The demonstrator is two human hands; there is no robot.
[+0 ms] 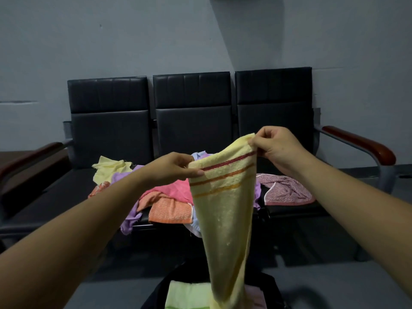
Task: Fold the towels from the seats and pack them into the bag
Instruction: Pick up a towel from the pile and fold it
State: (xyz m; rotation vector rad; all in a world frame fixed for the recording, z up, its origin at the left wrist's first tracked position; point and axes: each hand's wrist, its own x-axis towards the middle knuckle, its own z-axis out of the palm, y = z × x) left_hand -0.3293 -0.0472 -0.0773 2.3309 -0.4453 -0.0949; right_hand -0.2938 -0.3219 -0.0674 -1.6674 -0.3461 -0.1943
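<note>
Black padded seats [191, 126], three in a row with dark reddish armrests [365, 146], are standing against a grey wall [111, 41] on a grey floor [334, 286]. Loose towels are lying heaped on the middle seat and spilling toward both neighbours: a pale yellow one [109, 170] at the left, a pink one [174, 188] over an orange one [171, 210], purple cloth [131, 217] drooping off the front edge, and a patterned pink one [285, 188] on the right seat. A dark bag [156, 293] is sitting open on the floor at the bottom, with a green towel [185, 293] lying inside.

Both hands are holding the yellow towel [223, 208] up in the air in front of the middle seat, above the bag. Its long axis is running top to bottom; its top edge is slanting upward from the left hand [174, 168] to the right hand [276, 146], and its lower end is hanging down over the bag's opening and out of view. The left hand is pinching the lower corner of that edge, the right hand the higher corner.

The towel is looking soft and looped, narrowing as it hangs, with a dark red band and two thinner orange lines crossing it near the top.
</note>
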